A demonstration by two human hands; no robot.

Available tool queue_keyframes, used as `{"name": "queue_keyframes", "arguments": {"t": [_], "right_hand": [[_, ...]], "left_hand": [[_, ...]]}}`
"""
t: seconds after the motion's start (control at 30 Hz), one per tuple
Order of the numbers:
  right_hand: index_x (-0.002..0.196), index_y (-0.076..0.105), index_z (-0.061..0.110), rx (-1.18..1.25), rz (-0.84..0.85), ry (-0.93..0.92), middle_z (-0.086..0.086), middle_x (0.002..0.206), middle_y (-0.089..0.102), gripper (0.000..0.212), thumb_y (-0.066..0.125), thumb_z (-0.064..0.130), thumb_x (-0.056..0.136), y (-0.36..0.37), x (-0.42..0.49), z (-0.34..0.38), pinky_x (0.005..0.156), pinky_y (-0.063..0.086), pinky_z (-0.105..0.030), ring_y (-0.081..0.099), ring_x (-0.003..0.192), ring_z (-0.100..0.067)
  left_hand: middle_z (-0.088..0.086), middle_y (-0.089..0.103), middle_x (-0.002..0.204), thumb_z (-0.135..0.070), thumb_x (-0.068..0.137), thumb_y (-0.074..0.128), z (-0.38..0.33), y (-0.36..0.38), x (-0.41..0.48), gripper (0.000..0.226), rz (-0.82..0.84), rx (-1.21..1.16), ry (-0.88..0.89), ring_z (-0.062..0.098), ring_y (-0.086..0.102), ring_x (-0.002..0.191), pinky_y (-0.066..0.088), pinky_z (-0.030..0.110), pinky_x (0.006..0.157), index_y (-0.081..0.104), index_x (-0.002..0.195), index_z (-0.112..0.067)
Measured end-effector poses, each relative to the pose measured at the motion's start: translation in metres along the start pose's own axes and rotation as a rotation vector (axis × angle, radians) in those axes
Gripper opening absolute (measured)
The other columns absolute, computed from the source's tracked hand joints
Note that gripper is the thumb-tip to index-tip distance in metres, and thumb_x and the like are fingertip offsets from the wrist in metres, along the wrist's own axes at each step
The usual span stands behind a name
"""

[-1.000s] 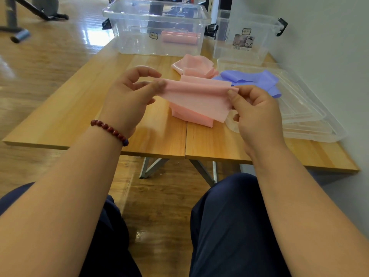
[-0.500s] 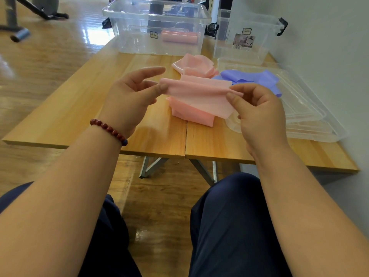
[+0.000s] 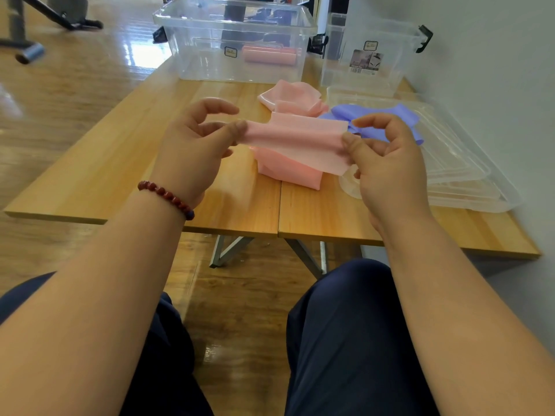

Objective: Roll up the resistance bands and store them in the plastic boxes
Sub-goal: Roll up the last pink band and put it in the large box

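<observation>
Back of the table (image 3: 120, 163): left box (image 3: 210, 67) with a rolled band (image 3: 268, 55) in it, right box (image 3: 390, 70) beside it. The stacked lids (image 3: 468, 175) lie in front of the right box, a draped band (image 3: 402, 111) on them. A loose band (image 3: 291, 96) sits just left, behind the held band (image 3: 297, 139).

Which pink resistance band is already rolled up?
The pink roll inside the wide clear box; the held pink band is pinched between left hand and right hand, the crumpled pink band lies on the table.
</observation>
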State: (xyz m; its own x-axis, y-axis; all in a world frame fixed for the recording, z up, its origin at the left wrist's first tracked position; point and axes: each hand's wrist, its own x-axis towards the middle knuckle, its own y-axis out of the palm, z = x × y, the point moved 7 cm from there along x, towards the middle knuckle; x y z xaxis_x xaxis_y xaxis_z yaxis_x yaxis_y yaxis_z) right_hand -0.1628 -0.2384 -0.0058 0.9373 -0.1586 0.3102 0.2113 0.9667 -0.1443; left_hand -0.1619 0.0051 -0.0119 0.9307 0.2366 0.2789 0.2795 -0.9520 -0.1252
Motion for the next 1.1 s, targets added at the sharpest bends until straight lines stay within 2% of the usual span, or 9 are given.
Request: {"name": "queue_keyframes", "arguments": {"t": [0.13,0.27,0.53,0.63,0.77,0.87,0.97,1.03,1.1], "right_hand": [[0.089,0.065,0.030,-0.006,-0.013,0.011,0.016,0.076,0.066,0.010,0.067,0.022,0.092,0.000,0.001,-0.005,0.059,0.043,-0.008,0.057,0.064,0.011],[0.101,0.067,0.030,-0.035,0.042,0.030,0.013,0.093,0.067,0.017,0.073,0.022,0.087,0.002,0.002,-0.011,0.066,0.046,-0.008,0.061,0.078,0.011],[0.093,0.067,0.031,-0.045,-0.008,0.042,0.018,0.080,0.065,0.003,0.067,0.027,0.093,-0.005,0.008,-0.009,0.060,0.044,-0.008,0.056,0.063,0.013],[0.091,0.063,0.033,-0.047,0.002,0.030,0.014,0.075,0.066,0.009,0.066,0.024,0.094,-0.005,0.011,-0.004,0.056,0.042,-0.011,0.053,0.055,0.010],[0.085,0.061,0.032,-0.046,-0.008,-0.011,0.015,0.055,0.060,0.015,0.065,0.021,0.095,-0.003,0.016,0.002,0.050,0.038,-0.012,0.047,0.045,0.004],[0.082,0.065,0.032,-0.025,0.010,-0.022,0.018,0.066,0.064,0.013,0.070,0.023,0.090,0.003,0.020,0.004,0.057,0.043,-0.013,0.054,0.058,0.005],[0.094,0.067,0.029,-0.006,0.087,0.011,0.005,0.093,0.070,0.015,0.075,0.020,0.085,0.011,0.022,-0.002,0.072,0.054,-0.020,0.066,0.088,-0.007],[0.092,0.067,0.029,-0.018,0.084,0.009,0.005,0.093,0.069,0.014,0.073,0.018,0.087,0.011,0.022,-0.004,0.069,0.051,-0.016,0.065,0.088,-0.007],[0.085,0.066,0.033,-0.036,0.062,-0.007,0.012,0.084,0.066,0.015,0.070,0.019,0.090,0.009,0.021,-0.003,0.065,0.047,-0.014,0.060,0.079,-0.003]], "left_hand": [[-0.010,0.067,0.086,-0.019,0.092,0.064,-0.001,0.000,0.000,0.012,0.002,0.013,0.006,0.003,0.063,0.083,0.054,0.019,0.075,0.065,0.087,-0.030],[-0.014,0.069,0.089,-0.025,0.089,0.068,0.001,-0.001,0.001,0.008,0.019,0.039,0.003,0.000,0.064,0.086,0.054,0.017,0.076,0.068,0.091,-0.032],[-0.014,0.068,0.088,-0.025,0.090,0.067,0.003,0.003,0.002,0.008,0.023,0.035,-0.011,0.004,0.062,0.090,0.056,0.025,0.082,0.068,0.088,-0.033],[-0.011,0.068,0.090,-0.025,0.090,0.067,0.003,0.004,0.002,0.006,0.010,0.027,-0.009,0.005,0.063,0.090,0.057,0.025,0.082,0.067,0.089,-0.031],[-0.007,0.070,0.094,-0.026,0.091,0.067,0.002,0.002,0.002,0.012,-0.019,0.024,0.004,0.009,0.066,0.093,0.056,0.025,0.081,0.063,0.096,-0.036],[-0.010,0.069,0.092,-0.024,0.092,0.066,0.002,0.000,0.002,0.011,-0.048,0.015,0.010,0.008,0.065,0.093,0.056,0.024,0.081,0.066,0.092,-0.034],[-0.013,0.069,0.094,-0.024,0.090,0.067,0.003,-0.001,0.002,0.010,-0.055,0.019,-0.001,0.001,0.065,0.092,0.055,0.020,0.081,0.068,0.093,-0.034],[-0.017,0.068,0.093,-0.023,0.090,0.068,0.004,-0.001,0.002,0.012,-0.059,0.029,0.002,-0.006,0.064,0.087,0.054,0.016,0.080,0.068,0.094,-0.035],[-0.017,0.068,0.091,-0.024,0.091,0.067,0.004,-0.001,0.002,0.011,-0.068,0.038,0.009,-0.006,0.063,0.085,0.054,0.016,0.078,0.068,0.093,-0.035]]}}
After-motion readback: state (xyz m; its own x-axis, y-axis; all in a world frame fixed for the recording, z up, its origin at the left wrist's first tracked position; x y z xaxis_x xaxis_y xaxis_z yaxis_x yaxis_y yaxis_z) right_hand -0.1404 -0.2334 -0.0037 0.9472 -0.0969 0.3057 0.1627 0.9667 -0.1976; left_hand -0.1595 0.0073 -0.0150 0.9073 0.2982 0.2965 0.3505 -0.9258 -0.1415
